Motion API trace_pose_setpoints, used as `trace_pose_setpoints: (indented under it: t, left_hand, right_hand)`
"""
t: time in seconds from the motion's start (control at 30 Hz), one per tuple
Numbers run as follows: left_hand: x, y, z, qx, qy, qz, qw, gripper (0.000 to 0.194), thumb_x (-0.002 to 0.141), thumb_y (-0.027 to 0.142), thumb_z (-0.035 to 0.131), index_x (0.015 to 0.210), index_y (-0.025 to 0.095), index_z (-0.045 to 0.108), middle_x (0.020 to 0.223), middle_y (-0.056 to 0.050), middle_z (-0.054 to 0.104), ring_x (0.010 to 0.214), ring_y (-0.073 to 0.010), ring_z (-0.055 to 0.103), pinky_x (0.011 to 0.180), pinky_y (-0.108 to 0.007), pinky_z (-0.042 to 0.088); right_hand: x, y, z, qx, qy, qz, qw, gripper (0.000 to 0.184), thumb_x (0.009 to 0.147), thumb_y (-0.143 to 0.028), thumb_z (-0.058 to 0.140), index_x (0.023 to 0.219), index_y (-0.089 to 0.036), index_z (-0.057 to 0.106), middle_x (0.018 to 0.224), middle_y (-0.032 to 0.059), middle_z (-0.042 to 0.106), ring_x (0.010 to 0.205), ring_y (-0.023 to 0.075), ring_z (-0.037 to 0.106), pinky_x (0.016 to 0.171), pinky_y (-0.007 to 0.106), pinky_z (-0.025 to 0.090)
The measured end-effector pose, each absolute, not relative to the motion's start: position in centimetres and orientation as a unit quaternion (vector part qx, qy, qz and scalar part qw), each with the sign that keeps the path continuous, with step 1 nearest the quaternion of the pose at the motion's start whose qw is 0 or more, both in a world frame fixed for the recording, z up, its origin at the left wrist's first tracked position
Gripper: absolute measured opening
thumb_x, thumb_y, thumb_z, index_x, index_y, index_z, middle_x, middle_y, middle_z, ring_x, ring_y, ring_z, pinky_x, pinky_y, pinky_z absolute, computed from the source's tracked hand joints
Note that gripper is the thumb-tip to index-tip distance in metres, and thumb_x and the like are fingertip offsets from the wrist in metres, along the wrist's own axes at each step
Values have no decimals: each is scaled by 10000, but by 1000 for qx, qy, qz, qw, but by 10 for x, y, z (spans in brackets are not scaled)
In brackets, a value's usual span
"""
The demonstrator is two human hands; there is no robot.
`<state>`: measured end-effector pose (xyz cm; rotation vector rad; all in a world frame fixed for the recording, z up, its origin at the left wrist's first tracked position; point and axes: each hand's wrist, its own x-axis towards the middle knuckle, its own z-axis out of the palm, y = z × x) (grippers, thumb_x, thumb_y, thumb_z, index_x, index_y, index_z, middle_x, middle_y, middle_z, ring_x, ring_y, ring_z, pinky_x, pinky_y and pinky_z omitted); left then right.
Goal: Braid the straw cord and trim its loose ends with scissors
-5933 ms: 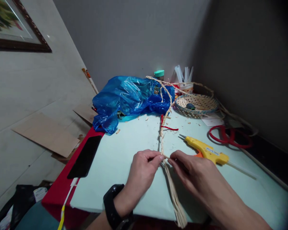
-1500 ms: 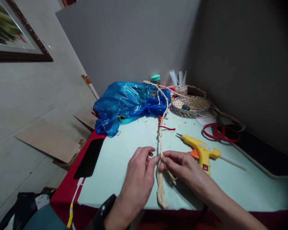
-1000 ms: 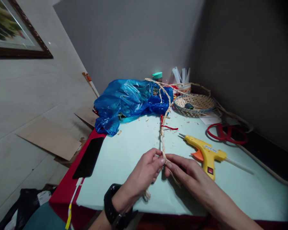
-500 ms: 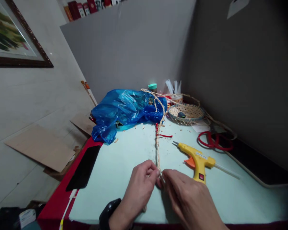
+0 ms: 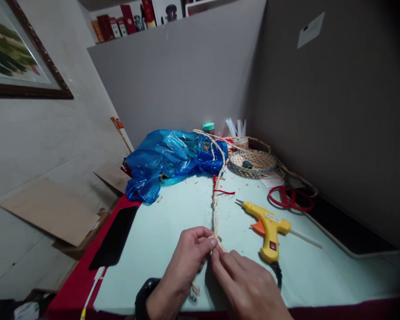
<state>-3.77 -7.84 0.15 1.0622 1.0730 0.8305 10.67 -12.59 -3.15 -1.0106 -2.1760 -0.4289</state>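
A pale straw braid runs from the blue plastic bag down the light green table top to my hands. My left hand, with a black watch on its wrist, pinches the braid's near end between thumb and fingers. My right hand meets it there, fingertips closed on the loose straw strands. Some strand ends poke out below my left hand. A short red thread is tied round the braid farther up.
A yellow glue gun lies right of my hands. Red scissors, a woven basket tray, a cup of glue sticks and a green-capped jar stand at the back. A black phone rests on the red table edge at left.
The view has tilted up, so the hands sit lower in the picture. Both hands stay pinched on the braid's end, and the loose strands are now mostly hidden under them.
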Motion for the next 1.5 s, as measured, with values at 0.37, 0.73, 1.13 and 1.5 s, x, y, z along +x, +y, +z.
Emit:
trace_pose_setpoints:
  t: [0.37, 0.73, 1.13, 1.5]
  left_hand:
    - [-42, -84, 7, 460, 416, 378, 687, 259, 808, 333, 681, 926, 102, 671, 619, 18, 512, 496, -43, 408, 491, -155, 283]
    - [-42, -103, 9, 707, 535, 303, 349, 266, 943, 254, 447, 867, 180, 690, 717, -20, 653, 654, -153, 573, 638, -257, 395]
    - [-34, -127, 4, 830, 481, 280, 42, 211, 911, 123, 444, 901, 160, 652, 741, -76, 638, 655, -197, 609, 590, -312, 368]
    - [-37, -125, 15, 808, 498, 286, 133, 237, 923, 279, 473, 776, 179, 630, 807, -86, 639, 804, -237, 558, 706, -352, 383]
  right_hand:
    - [119, -93, -3, -500, -686, 411, 333, 301, 965, -454, 411, 859, -204, 540, 788, 28, 613, 737, 185, 551, 687, 314, 386]
    - [112, -90, -11, -485, -623, 493, 364, 380, 927, -482, 434, 737, -176, 557, 577, -28, 480, 546, 115, 404, 504, 243, 281]
    - [110, -98, -8, -508, -576, 490, 412, 377, 889, -485, 500, 813, -163, 680, 746, 40, 672, 641, 162, 536, 616, 272, 394]
    - [119, -94, -13, -409, -537, 588, 446, 395, 918, -467, 517, 672, -167, 591, 736, 14, 593, 712, 135, 541, 684, 239, 426]
